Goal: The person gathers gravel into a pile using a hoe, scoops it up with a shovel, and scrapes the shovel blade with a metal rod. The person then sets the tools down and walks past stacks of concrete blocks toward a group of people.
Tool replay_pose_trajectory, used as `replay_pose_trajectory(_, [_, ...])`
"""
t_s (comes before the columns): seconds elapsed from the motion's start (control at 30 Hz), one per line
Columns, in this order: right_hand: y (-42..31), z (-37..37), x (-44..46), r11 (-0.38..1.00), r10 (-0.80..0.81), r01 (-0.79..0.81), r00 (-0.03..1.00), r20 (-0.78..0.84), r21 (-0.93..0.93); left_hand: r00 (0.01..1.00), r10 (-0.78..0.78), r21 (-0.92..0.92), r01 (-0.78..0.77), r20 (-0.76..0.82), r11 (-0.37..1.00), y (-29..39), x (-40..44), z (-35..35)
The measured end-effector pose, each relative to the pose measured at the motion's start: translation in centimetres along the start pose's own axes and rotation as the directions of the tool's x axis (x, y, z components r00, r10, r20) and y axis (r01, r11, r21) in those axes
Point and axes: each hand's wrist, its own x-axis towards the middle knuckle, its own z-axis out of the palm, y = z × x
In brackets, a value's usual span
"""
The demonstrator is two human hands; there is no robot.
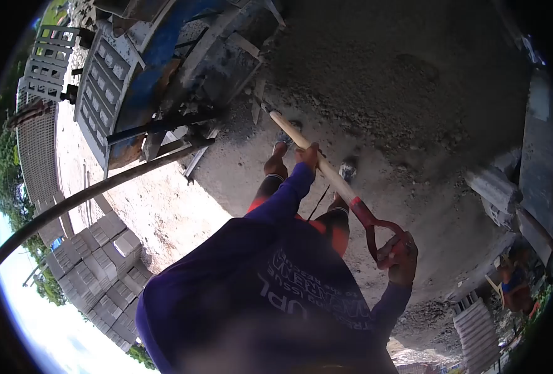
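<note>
A shovel with a pale wooden shaft (330, 173) and a red D-shaped handle slants across the ground in front of my body. My left hand (307, 156) is wrapped round the middle of the shaft. The red handle's grip is held in my right hand (400, 257), its fingers closed round the bar. The shaft's far end points up and left, near a metal frame; the blade is not clearly visible. My two feet stand on the grey ground on either side of the shaft.
A large heap of grey gravelly material (382, 93) lies ahead. Up left is a blue and rusty machine (142, 93) with a block mould. Long bars (101, 187) jut out at left. Stacked grey blocks (101, 274) stand lower left. Concrete pieces (494, 187) lie at right; a person (514, 282) is lower right.
</note>
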Motion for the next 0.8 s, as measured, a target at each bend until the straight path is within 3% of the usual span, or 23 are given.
replay_pose_trajectory(0.07, [3.9, 3.1, 5.2, 0.991, 0.037, -0.055, 0.988, -0.148, -0.119, 0.999, 0.036, 0.012, -0.036, 0.01, 0.999, 1.6, 7.0, -2.6])
replay_pose_trajectory(0.1, [6.2, 4.8, 7.9, 0.988, 0.102, -0.124, 0.97, -0.22, -0.089, 0.988, 0.049, 0.017, -0.047, -0.149, 0.999, 3.2, 8.7, -2.6])
replay_pose_trajectory(0.13, [8.4, 6.2, 10.2, 0.985, 0.152, -0.165, 0.966, -0.211, -0.046, 0.963, 0.09, 0.051, -0.079, -0.255, 0.996, 5.1, 10.2, -2.9])
replay_pose_trajectory(0.17, [10.7, 7.8, 12.9, 0.983, 0.183, -0.186, 0.963, -0.198, 0.002, 0.971, 0.141, 0.181, -0.106, -0.191, 0.978, 5.0, 15.9, -5.6])
replay_pose_trajectory(0.23, [15.3, 10.6, 18.1, 0.983, 0.16, -0.142, 0.972, -0.174, 0.113, 0.96, 0.235, 0.229, -0.197, -0.152, 0.953, 7.0, 21.7, -7.5])
replay_pose_trajectory(0.37, [22.5, 16.2, 26.8, 0.912, 0.322, -0.256, 0.931, -0.171, 0.32, 0.914, 0.317, 0.407, -0.197, -0.252, 0.892, 11.4, 31.3, -10.6])
replay_pose_trajectory(0.53, [26.0, 21.7, 34.7, 0.853, 0.336, -0.286, 0.941, -0.04, 0.437, 0.888, 0.344, 0.496, -0.16, -0.305, 0.853, 16.5, 40.3, -12.0])
replay_pose_trajectory(0.67, [28.1, 25.4, 39.0, 0.843, 0.301, -0.251, 0.953, -0.03, 0.476, 0.84, 0.446, 0.525, -0.24, -0.31, 0.817, 19.6, 44.5, -11.9])
replay_pose_trajectory(0.77, [28.2, 27.6, 41.0, 0.865, 0.316, -0.268, 0.948, -0.045, 0.423, 0.862, 0.392, 0.492, -0.201, -0.323, 0.847, 22.2, 47.7, -11.9])
replay_pose_trajectory(0.8, [26.7, 29.0, 41.0, 0.861, 0.346, -0.291, 0.936, -0.061, 0.417, 0.879, 0.349, 0.553, -0.124, -0.324, 0.824, 23.2, 48.3, -11.9])
